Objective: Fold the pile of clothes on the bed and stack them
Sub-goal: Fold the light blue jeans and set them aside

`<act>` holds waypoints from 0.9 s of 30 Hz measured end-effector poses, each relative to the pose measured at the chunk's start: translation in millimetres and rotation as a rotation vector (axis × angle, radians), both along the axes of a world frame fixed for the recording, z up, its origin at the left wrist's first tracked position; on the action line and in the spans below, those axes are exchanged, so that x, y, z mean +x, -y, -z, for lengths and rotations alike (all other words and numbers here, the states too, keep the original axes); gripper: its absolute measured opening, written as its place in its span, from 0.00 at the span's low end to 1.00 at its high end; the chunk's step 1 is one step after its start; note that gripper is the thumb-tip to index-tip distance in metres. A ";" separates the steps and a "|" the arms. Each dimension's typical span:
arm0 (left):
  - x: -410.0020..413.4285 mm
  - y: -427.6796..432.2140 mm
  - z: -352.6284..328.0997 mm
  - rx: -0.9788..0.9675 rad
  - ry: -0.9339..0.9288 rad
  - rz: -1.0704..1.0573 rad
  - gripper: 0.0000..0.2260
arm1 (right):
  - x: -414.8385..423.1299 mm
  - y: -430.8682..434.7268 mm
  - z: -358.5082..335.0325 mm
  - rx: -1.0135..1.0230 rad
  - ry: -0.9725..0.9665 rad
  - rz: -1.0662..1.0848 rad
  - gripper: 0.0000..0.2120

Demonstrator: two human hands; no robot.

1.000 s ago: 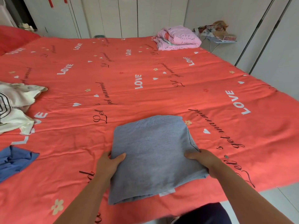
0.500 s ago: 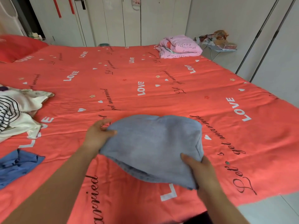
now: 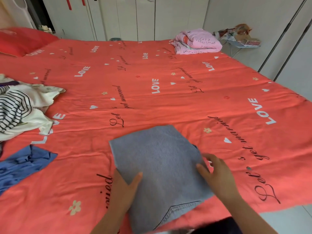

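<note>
While both hands tend it: the folded denim garment (image 3: 158,166) lies flat at the near edge of the coral bedspread (image 3: 168,102), with a stitched pocket showing at its nearest corner.
Left hand (image 3: 125,188): at the garment's near-left edge, thumb laid on top of the cloth. The other fingers are hidden below the edge, so it looks like a pinch on that edge.
Right hand (image 3: 217,174): at the right edge, slightly blurred, fingers loosely spread, thumb tip touching the top. It grips nothing that shows.
Step in hand: probably the final squaring of this piece, since it already forms a compact rectangle.
Next move: likely to release the denim where it can start a stack, then reach left for an unfolded item. Lifting from both edges would keep the layers from sliding apart.
Blue garment (image 3: 22,164): crumpled at the left, well apart from the denim.
Striped and cream clothes (image 3: 20,108): an unfolded heap just beyond the blue one.
Far end: a pink folded quilt (image 3: 197,41) at the far right corner, a red pillow (image 3: 20,39) at the far left, and white wardrobe doors (image 3: 128,17) behind.
</note>
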State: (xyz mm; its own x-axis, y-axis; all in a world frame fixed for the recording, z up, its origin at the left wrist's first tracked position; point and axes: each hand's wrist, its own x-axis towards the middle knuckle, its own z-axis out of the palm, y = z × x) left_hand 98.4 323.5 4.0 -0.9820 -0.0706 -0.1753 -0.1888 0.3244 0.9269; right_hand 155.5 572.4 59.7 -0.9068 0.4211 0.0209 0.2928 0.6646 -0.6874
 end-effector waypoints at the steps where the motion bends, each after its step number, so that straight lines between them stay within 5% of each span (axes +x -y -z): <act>1: 2.2 -3.2 4.3 -0.003 -0.017 0.000 0.43 | -11.3 -7.9 0.8 -0.028 0.059 -0.002 0.21; 5: 3.2 -11.7 6.0 0.001 -0.032 -0.010 0.45 | -39.6 -7.9 7.6 -0.270 0.230 -0.176 0.29; 11: 4.1 -14.7 6.7 0.019 -0.076 -0.014 0.50 | -59.9 -0.4 11.8 -0.207 0.415 -0.295 0.38; 24: -14.8 -65.4 -67.6 0.102 -0.350 0.158 0.32 | -35.7 -40.6 -35.8 -0.222 0.050 -0.128 0.25; 27: -20.6 -106.7 -80.8 0.111 -0.404 0.254 0.34 | -18.4 -77.5 -48.9 -0.212 0.007 -0.037 0.24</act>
